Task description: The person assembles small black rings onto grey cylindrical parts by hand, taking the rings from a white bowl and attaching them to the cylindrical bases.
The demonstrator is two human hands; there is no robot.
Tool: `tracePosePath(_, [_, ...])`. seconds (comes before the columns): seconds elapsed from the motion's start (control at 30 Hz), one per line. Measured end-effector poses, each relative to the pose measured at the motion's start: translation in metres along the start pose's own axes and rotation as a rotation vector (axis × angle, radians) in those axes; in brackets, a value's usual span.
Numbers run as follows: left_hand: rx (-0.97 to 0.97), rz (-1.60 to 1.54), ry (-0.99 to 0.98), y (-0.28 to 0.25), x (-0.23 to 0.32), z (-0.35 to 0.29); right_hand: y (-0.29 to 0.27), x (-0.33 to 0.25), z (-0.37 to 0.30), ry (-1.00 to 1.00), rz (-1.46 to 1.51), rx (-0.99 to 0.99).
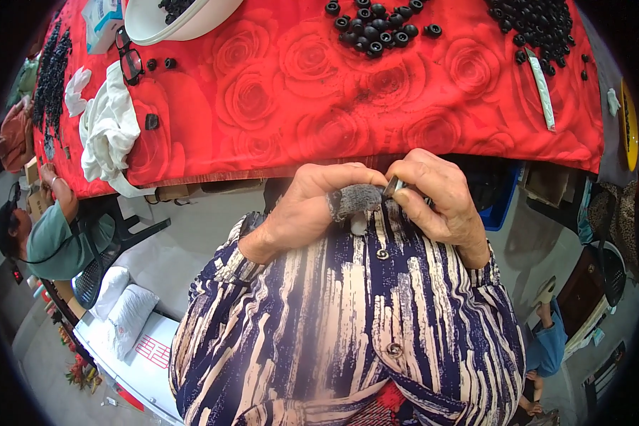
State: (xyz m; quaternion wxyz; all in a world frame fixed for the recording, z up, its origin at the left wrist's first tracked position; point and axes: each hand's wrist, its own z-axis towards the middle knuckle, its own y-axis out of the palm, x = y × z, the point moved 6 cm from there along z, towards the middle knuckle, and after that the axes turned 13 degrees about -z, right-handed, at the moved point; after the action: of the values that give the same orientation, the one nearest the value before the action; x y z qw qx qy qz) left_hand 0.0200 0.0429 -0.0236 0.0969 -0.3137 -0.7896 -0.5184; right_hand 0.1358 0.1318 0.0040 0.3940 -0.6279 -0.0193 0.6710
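Observation:
My left hand and my right hand meet just in front of my chest, below the table's near edge. Both are closed, fingertips close together. A grey knitted finger cover wraps a digit of the left hand, with a white bit sticking out beneath it. Between the fingertips shows a small dark piece with a pale, shiny edge, pinched by the right thumb and fingers. What the left fingertips pinch, if anything, is hidden. Round black rubber-looking parts lie in a group on the table beyond.
A red rose-patterned tablecloth covers the table. More black parts and a thin white-green tube lie at right. Glasses, a white cloth and a white bowl are at left. A person sits at left.

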Motion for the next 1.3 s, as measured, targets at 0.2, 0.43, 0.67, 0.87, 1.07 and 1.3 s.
tracePosePath(0.2, [0.107, -0.015, 0.153, -0.001, 0.014, -0.001, -0.001, -0.008, -0.004, -0.036, 0.028, -0.008])
tracePosePath(0.43, [0.091, -0.018, 0.134, 0.001, 0.012, -0.002, -0.015, -0.007, 0.001, 0.031, -0.061, 0.167])
tracePosePath(0.67, [0.069, -0.021, 0.08, 0.006, 0.008, -0.008, -0.005, -0.007, 0.003, 0.024, -0.109, 0.19])
tracePosePath(0.87, [0.026, 0.086, 0.174, 0.007, 0.009, -0.01, -0.004, -0.013, 0.001, 0.064, -0.087, 0.154])
tracePosePath(1.07, [0.04, 0.077, 0.142, 0.007, 0.006, -0.01, -0.001, -0.013, -0.003, 0.082, -0.069, 0.138])
tracePosePath(1.3, [0.036, 0.089, 0.155, 0.001, 0.005, -0.006, -0.001, -0.009, 0.0, 0.03, -0.07, 0.098])
